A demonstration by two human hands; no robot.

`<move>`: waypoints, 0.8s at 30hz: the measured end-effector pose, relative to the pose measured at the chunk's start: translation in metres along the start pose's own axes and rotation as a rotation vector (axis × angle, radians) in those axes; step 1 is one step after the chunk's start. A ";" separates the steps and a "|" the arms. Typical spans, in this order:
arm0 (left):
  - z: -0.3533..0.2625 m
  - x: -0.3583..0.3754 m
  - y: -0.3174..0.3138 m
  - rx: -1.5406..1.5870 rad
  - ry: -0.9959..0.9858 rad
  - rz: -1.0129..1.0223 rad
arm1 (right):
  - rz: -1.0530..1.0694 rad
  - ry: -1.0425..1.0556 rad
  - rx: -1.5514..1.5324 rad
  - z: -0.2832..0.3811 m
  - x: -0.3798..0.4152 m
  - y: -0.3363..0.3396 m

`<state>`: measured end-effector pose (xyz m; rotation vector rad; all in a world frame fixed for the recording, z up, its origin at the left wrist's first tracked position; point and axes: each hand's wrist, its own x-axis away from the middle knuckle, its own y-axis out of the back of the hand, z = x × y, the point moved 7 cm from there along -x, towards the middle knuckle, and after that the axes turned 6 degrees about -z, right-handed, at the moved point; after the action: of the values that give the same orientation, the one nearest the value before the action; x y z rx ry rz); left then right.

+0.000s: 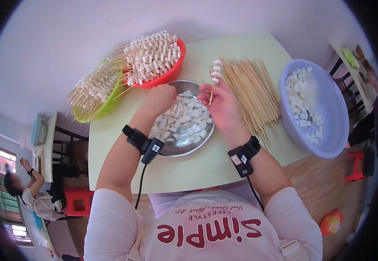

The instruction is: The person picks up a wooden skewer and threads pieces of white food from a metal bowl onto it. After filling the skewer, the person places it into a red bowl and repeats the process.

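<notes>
Between the fingers of my right hand (pixel 224 106) is a bamboo skewer (pixel 211 96), upright in the picture, with several white chunks (pixel 216 71) threaded toward its far end. My left hand (pixel 160 99) is closed above the left rim of a round metal tray (pixel 181 152); its fingertips are turned away, and whatever they may hold is hidden. Loose white cut pieces (pixel 184 115) cover much of the tray. Beside my right hand lies a wide pile of bare bamboo skewers (pixel 252 91).
A red basin (pixel 181 58) and a green basket (pixel 110 104), both heaped with filled skewers, stand at the back left. At the right edge sits a lavender basin (pixel 328 130) with more white pieces. Another person (pixel 36 187) is at a table far left; red stools stand on both sides.
</notes>
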<state>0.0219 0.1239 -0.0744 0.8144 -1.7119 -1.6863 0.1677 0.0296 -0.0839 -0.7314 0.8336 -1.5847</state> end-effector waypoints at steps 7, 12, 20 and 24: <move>-0.025 0.005 0.022 0.317 -0.148 -0.258 | 0.020 0.007 -0.037 0.000 -0.002 0.001; -0.035 -0.015 -0.007 0.281 -0.135 -0.265 | -0.020 0.019 -0.041 0.005 -0.007 0.008; -0.027 -0.003 0.003 0.027 -0.015 -0.015 | -0.042 0.006 -0.032 0.005 -0.008 0.008; -0.041 -0.010 -0.011 0.391 -0.128 -0.083 | -0.014 -0.008 -0.034 0.004 -0.006 0.005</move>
<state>0.0602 0.1055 -0.0844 0.9796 -2.1635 -1.5028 0.1747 0.0343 -0.0864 -0.7689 0.8535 -1.5820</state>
